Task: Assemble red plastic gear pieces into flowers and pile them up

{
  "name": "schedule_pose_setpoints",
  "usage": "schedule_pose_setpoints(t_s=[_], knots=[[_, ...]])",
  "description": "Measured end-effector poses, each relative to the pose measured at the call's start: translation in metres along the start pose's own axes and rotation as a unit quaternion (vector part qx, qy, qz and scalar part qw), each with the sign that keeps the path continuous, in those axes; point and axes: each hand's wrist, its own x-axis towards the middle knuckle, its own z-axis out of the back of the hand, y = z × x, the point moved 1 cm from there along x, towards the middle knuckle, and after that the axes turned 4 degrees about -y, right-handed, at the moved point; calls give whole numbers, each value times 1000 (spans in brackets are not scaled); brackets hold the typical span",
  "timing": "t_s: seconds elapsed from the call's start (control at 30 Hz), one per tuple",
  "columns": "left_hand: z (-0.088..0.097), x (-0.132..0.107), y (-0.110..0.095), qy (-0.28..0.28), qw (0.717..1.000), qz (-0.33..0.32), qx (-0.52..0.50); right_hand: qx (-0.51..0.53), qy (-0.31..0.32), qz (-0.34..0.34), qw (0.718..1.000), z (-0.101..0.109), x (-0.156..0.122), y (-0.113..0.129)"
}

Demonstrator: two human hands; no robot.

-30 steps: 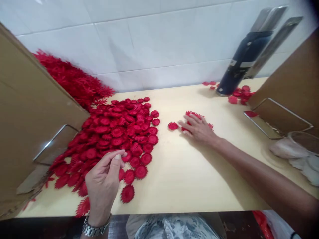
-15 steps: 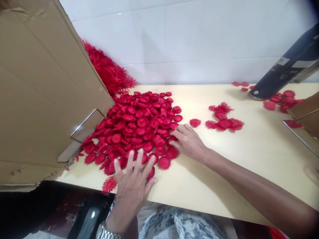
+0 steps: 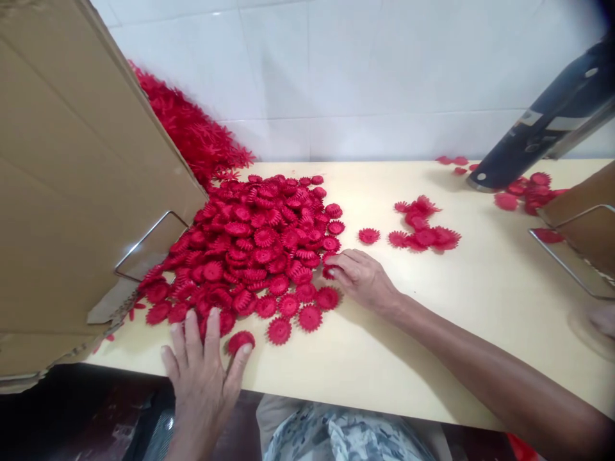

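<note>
A big heap of red toothed plastic discs [image 3: 259,250] covers the left part of the pale yellow table [image 3: 384,346]. My left hand [image 3: 204,371] lies flat at the table's near edge, fingers spread, its fingertips on discs at the heap's front; one red disc [image 3: 239,340] sits by the thumb. My right hand [image 3: 362,278] rests at the heap's right side with fingers curled onto a disc there. A small cluster of red discs [image 3: 423,230] lies apart, to the right of the heap.
A cardboard sheet [image 3: 72,192] leans at the left with a metal bracket [image 3: 144,246]. Spiky red parts [image 3: 192,134] pile up behind it against the white tiled wall. A dark tool [image 3: 538,134] stands far right, by more discs [image 3: 526,189] and another cardboard piece with a bracket [image 3: 576,243].
My right hand left the small cluster and came left to the heap's edge. My left hand went from a raised pinch to lying flat, then slid left along the near edge.
</note>
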Motion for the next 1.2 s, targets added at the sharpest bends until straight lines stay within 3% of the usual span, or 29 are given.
schedule_pose_setpoints(t_s=[0.27, 0.4, 0.47, 0.53, 0.6, 0.67, 0.77, 0.9, 1.03, 1.1, 1.2], knots=[[6, 15, -43, 46, 993, -24, -109, 102, -18, -57, 993, 8, 2, 4], [7, 24, -60, 72, 987, -55, -136, 149, 1, -80, 986, 11, 1, 12], [9, 27, -62, 32, 979, -74, -186, 168, 13, -92, 981, 13, 1, 16], [15, 30, -58, -54, 961, -74, -263, 180, 21, -99, 978, 14, 0, 19], [23, 32, -45, -136, 937, -32, -321, 183, 27, -98, 978, 16, -2, 21], [33, 31, -28, -151, 933, 34, -326, 177, 32, -94, 979, 18, -4, 21], [46, 24, -7, -60, 955, 82, -279, 168, 39, -95, 980, 20, -9, 20], [57, 3, -5, 59, 974, -25, -217, 174, 56, -109, 977, 23, -12, 19], [50, -16, -21, 110, 968, -154, -168, 157, 70, -114, 978, 25, -12, 20], [42, -23, -24, 124, 965, -163, -166, 150, 72, -105, 980, 25, -12, 20], [35, -27, -24, 102, 958, -145, -224, 147, 75, -85, 983, 28, -12, 21]])
